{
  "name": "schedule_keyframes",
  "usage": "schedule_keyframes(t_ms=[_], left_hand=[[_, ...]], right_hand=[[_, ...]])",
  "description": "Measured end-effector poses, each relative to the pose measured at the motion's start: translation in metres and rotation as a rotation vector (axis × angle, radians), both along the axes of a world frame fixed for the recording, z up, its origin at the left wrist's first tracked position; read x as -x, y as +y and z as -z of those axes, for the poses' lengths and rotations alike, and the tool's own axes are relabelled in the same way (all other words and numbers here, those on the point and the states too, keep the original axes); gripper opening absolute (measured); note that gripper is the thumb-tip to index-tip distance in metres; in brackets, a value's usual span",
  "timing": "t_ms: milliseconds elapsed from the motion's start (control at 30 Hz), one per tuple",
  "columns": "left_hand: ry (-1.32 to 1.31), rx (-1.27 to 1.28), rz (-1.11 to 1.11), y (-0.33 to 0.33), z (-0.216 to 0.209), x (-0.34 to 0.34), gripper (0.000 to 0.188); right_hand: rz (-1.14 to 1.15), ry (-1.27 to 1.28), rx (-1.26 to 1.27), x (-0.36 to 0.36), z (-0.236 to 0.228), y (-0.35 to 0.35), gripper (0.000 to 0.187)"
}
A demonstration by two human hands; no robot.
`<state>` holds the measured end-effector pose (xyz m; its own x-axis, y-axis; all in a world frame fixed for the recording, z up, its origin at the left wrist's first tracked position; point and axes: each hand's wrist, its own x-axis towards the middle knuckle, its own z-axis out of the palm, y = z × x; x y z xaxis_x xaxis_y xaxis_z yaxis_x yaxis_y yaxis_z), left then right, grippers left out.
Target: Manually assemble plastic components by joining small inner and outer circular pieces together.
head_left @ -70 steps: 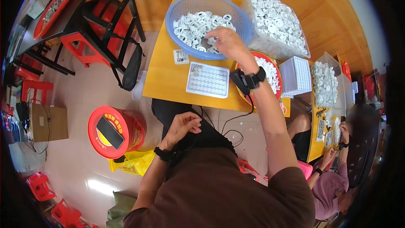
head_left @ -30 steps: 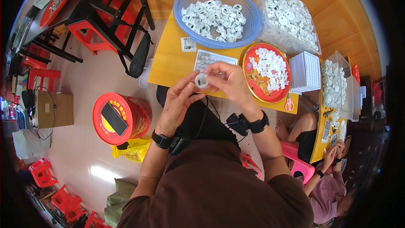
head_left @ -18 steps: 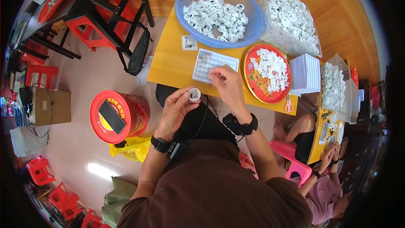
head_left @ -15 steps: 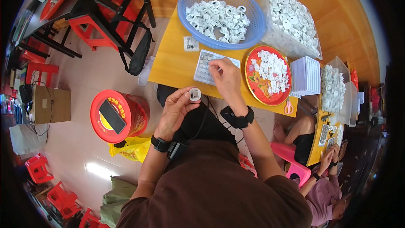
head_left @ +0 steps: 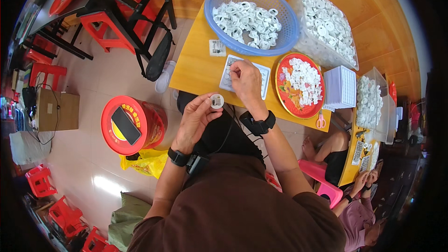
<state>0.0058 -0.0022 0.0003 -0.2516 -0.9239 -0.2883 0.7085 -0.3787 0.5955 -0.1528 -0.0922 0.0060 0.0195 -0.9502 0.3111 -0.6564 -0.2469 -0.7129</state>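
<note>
My left hand pinches a small round white plastic housing between thumb and fingers. Its open face is up, with a dark and metallic detail inside too small to name. Over a white tray of round silver discs, my right hand is bent with thumb and fingertips together. Whatever those fingertips may hold is hidden. Just right of the tray sits a red patterned plate heaped with small white parts.
Behind the tray stand a blue basket and a clear bin of white parts. Stacked white trays and scissors lie right. A phone rests on a red bucket. Another person's hands work at far right.
The view has shifted slightly, so the table appears further right. My right fingertips have moved a little left and away over the tray. My left hand keeps hold of the round housing.
</note>
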Motion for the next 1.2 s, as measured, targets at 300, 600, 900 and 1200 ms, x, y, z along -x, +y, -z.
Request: schedule_keyframes(t_ms=[300,600,900,1200], left_hand=[[0.0,-0.015,-0.014,-0.001,-0.002,0.001,0.026],[-0.063,0.037,0.019,-0.003,-0.009,0.009,0.023],[-0.193,0.097,0.019,0.0,-0.004,0.01,0.022],[-0.054,0.025,0.0,0.002,0.0,0.007,0.025]], right_hand=[[-0.201,-0.389,-0.118,0.004,-0.037,0.044,0.005],[-0.284,-0.216,0.057,-0.001,-0.037,0.067,0.016],[-0.361,-0.037,0.134,-0.002,-0.041,0.071,0.019],[-0.325,-0.114,0.009,0.0,-0.042,0.069,0.005]])
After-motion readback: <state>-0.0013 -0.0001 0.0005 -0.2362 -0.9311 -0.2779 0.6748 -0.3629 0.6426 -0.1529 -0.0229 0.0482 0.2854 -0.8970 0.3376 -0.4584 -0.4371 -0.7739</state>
